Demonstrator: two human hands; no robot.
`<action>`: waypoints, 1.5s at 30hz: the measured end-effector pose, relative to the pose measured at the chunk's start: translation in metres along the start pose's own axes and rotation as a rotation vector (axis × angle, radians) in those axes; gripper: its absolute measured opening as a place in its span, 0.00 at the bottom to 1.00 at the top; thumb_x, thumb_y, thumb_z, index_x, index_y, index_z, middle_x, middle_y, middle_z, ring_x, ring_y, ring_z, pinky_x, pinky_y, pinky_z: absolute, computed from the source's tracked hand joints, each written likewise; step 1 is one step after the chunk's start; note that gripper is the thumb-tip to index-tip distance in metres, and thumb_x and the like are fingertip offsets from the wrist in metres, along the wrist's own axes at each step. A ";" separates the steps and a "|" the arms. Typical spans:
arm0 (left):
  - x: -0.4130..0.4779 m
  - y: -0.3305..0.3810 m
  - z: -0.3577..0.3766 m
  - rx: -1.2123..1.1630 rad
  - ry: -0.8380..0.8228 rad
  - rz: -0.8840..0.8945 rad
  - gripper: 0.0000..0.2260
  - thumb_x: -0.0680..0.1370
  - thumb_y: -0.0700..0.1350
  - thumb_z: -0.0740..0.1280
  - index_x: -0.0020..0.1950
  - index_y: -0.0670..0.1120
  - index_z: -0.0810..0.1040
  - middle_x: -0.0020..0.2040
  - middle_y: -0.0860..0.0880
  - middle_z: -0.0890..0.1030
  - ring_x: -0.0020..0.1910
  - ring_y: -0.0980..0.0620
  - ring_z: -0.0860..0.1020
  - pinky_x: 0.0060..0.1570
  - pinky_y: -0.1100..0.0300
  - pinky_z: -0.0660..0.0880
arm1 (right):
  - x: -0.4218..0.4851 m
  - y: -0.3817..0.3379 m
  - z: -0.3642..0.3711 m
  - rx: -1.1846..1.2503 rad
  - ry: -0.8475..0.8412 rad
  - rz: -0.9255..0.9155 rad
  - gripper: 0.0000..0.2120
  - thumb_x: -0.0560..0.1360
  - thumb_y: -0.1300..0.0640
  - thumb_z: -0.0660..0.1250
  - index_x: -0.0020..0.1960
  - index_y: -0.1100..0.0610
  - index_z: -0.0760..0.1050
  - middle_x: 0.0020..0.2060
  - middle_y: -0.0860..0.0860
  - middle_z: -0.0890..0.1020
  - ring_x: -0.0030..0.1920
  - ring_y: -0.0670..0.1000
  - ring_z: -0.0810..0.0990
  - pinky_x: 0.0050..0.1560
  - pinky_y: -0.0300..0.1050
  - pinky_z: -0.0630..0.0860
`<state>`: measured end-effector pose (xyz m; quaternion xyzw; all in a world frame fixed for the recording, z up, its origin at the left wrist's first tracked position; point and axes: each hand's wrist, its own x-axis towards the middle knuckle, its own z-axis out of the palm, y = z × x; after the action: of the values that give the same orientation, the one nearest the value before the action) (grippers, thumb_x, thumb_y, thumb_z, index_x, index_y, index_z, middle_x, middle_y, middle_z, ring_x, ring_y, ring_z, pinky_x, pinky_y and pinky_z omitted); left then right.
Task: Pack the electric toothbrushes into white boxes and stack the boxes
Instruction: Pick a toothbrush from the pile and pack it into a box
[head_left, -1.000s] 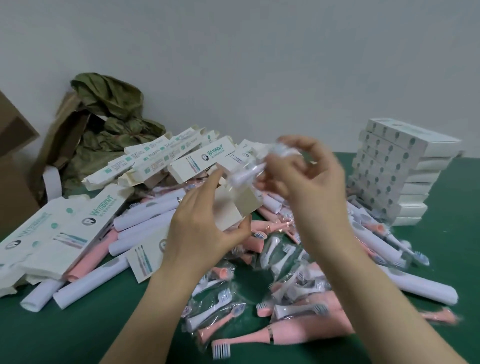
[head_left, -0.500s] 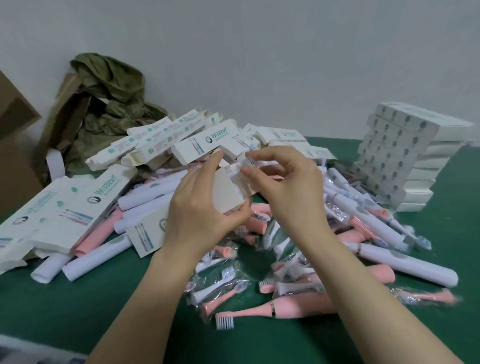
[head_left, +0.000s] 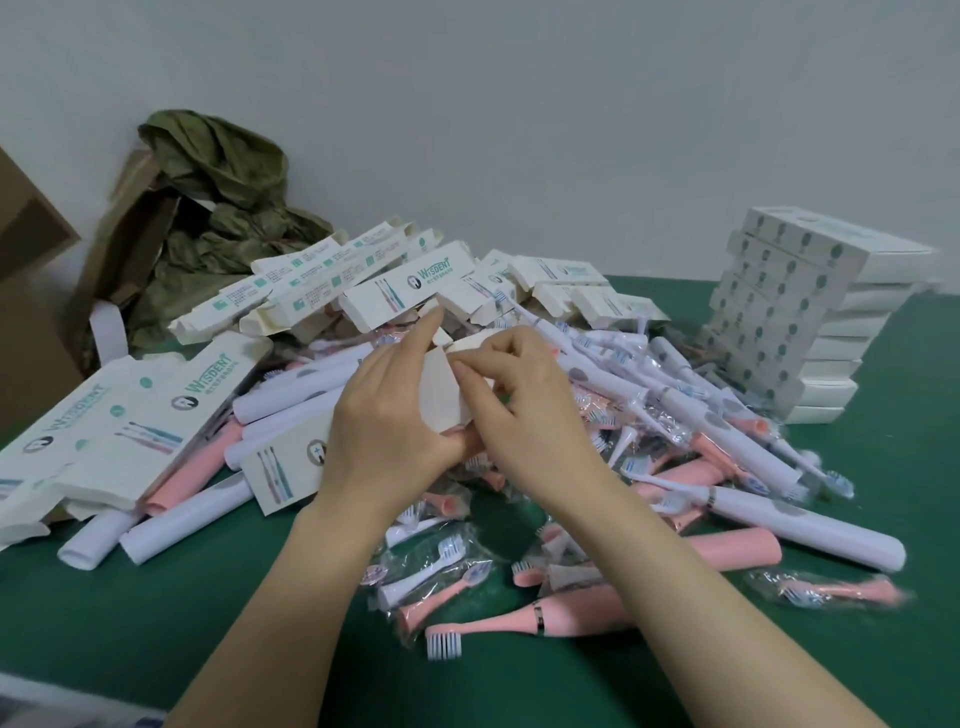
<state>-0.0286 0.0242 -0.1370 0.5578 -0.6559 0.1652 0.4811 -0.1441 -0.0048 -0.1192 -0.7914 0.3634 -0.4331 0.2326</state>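
White box (head_left: 441, 395) is between both hands above the worktop (head_left: 130, 623) pile. The left hand (head_left: 384, 415) grips its body and the right hand (head_left: 524, 405) pinches the end flap (head_left: 467, 347). Open end points up and away. Finished stack (head_left: 789, 322) is well right, nearer the right hand.

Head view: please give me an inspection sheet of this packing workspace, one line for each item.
Surface: green cover, hidden under stock in the middle.
Job's things: white box held above the pile; loose white and pink toothbrushes heaped together; stack of closed boxes at far right; flat boxes at left.
Clutter: bagged brush heads scattered near the front.
Grippers: left hand grips the white box's side; right hand pinches its top end.
Cables: nothing seen.
Surroundings: grey wall; brown carton and crumpled olive sheet at far left.
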 end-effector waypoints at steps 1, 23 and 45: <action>0.000 -0.001 -0.001 0.007 -0.009 0.006 0.31 0.67 0.52 0.64 0.63 0.33 0.74 0.53 0.40 0.81 0.52 0.52 0.72 0.53 0.61 0.67 | 0.001 0.000 -0.001 0.030 -0.085 -0.001 0.12 0.80 0.57 0.59 0.45 0.51 0.80 0.43 0.51 0.68 0.48 0.47 0.66 0.49 0.38 0.63; -0.004 -0.006 -0.008 0.029 0.041 -0.028 0.33 0.68 0.56 0.67 0.66 0.37 0.72 0.51 0.39 0.80 0.50 0.51 0.70 0.50 0.65 0.64 | 0.011 0.102 -0.065 -0.598 -0.109 0.290 0.10 0.76 0.62 0.65 0.54 0.53 0.80 0.46 0.51 0.82 0.46 0.52 0.77 0.45 0.45 0.76; 0.016 -0.018 -0.023 -0.205 0.405 -0.268 0.33 0.67 0.59 0.69 0.69 0.46 0.71 0.56 0.65 0.72 0.53 0.62 0.73 0.55 0.64 0.72 | 0.068 0.039 0.004 -0.262 -0.321 0.080 0.05 0.75 0.58 0.66 0.48 0.57 0.80 0.44 0.50 0.82 0.42 0.47 0.77 0.44 0.42 0.74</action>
<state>-0.0007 0.0267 -0.1184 0.5437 -0.4797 0.1410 0.6741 -0.1309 -0.0821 -0.1125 -0.8586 0.4061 -0.2409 0.1996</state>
